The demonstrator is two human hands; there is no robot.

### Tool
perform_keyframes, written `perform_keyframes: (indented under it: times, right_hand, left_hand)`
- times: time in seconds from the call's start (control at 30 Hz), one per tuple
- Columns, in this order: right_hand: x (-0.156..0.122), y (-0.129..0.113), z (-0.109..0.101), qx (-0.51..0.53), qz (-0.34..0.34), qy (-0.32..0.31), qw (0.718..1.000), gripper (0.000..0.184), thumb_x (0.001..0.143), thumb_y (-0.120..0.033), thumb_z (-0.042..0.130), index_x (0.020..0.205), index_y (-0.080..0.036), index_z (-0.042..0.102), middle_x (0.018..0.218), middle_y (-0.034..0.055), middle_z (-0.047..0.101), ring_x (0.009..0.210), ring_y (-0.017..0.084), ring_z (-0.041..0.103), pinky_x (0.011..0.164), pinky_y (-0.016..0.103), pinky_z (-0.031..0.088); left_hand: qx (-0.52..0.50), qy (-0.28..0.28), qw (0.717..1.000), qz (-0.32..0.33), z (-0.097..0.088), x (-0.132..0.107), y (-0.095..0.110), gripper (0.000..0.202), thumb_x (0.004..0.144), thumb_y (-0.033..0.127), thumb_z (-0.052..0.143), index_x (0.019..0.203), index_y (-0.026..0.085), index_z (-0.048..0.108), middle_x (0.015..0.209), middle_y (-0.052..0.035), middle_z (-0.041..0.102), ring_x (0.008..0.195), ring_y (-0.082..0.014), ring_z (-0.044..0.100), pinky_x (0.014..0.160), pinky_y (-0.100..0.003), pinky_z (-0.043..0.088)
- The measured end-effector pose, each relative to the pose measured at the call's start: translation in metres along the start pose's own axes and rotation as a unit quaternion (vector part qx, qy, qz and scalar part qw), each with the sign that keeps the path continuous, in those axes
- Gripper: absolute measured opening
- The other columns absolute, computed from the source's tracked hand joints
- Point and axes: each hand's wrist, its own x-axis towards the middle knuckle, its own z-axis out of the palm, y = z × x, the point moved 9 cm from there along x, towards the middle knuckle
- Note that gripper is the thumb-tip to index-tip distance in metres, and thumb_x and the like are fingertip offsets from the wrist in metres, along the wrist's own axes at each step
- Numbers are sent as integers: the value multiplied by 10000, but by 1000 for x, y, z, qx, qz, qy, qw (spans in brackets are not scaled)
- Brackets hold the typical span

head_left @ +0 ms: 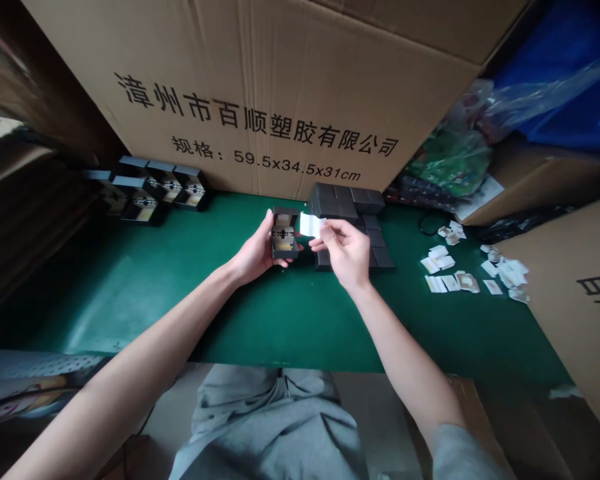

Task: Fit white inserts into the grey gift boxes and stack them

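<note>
- Box (285, 232), small, black and hinged open, stands in the left hand (256, 252) above the middle of the green mat (130, 313), probably tilted so its inside faces the person.
- Left fingers (266, 230) curl closed around the box's side, gripping it from beneath.
- Right hand (347, 255) hovers just beside the box, thumb and forefinger pinched closed on a white paper slip (309, 225), perhaps to keep it flat and taut; the other fingers curl loosely.
- Behind the mat's far edge stands a cardboard carton (230, 87).
- Dark boxes (330, 200) sit stacked along that edge; open boxes (145, 200) wait toward its left end.
- Paper scraps (445, 267) lie scattered toward the mat's right end.
</note>
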Motion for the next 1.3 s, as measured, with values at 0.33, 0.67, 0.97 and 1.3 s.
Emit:
perform_keyframes:
  times: [0.33,0.67,0.97,1.3]
  right_hand:
    - [-30,-17,2,-154,-218,32,963,184,1050,-188,559,1087,-228,734,1042,53,738,896,146,786,817,285,691]
    - [-60,-50,32,-334,-406,2,851,263,1000,-62,592,1181,-185,737,1022,72,795,917,158,790,835,223,658]
    - [-50,-33,32,-322,-337,-32,884,287,1034,-136,538,1175,-209,777,1004,66,766,876,154,753,825,251,639]
    - [-42,-9,39,-298,-240,-120,916,352,1035,-144,473,1225,-225,758,1104,90,737,904,173,728,792,285,621]
  left_hand:
    - [6,-19,1000,-3,2,1,-1,781,1001,769,350,1158,117,750,915,-140,790,602,-164,707,496,-238,561]
    - [29,-9,1000,-5,3,-1,-2,735,995,763,396,1062,125,753,949,-117,778,684,-159,702,532,-231,583]
    - [74,-38,996,22,4,-1,-7,717,883,826,555,1013,143,734,912,-102,758,696,-159,654,588,-251,589]
    - [131,-95,986,46,9,-7,-6,720,852,771,667,1274,187,667,1154,-126,724,1008,-241,709,753,-309,626]
